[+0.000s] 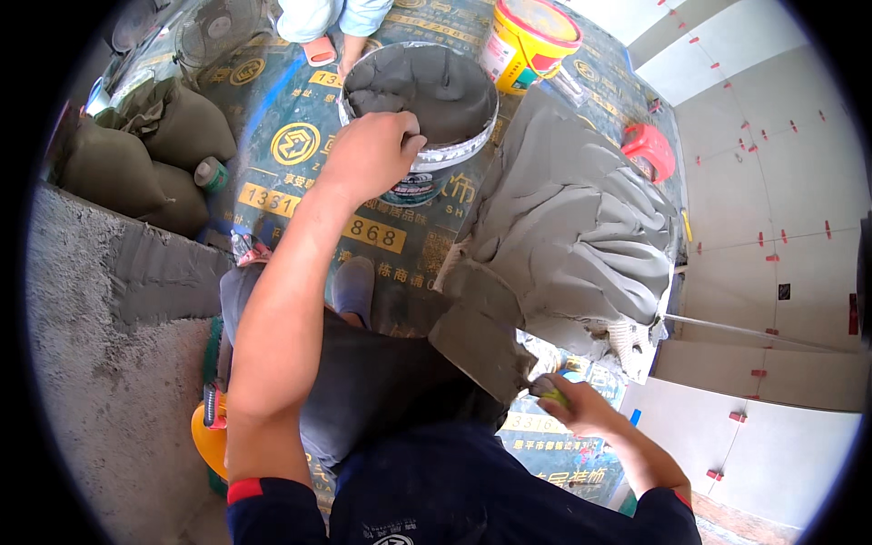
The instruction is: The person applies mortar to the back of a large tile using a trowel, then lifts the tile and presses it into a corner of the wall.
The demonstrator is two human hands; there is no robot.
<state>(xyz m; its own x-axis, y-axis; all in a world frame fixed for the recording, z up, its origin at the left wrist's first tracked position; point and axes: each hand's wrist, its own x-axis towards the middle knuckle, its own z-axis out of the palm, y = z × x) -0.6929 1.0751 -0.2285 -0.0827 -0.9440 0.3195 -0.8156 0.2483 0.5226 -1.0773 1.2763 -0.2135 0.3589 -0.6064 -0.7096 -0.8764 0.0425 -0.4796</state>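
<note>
The right hand (581,411), nearest the person's body, grips the yellow-green handle (552,397) of a trowel (477,356). Its blade points away to the left, coated in smooth grey mortar with a squarish outline. Just beyond lies the slab (577,218), to the right of the left hand and ahead of the right. Thick, wet-looking mortar covers it in overlapping swept ridges, and its pale edge shows at the near right corner. The blade overlaps the slab's near left side in view; whether they touch cannot be told.

Farther out, the left hand (377,156) curls over the near left rim of a mortar bucket (477,148); whether it grips the rim is unclear. A narrow strip of printed floor sheet (272,104) separates bucket and slab, while a broader stretch runs left toward grey sacks (150,136). Beyond the bucket stands a yellow pail (527,45).
</note>
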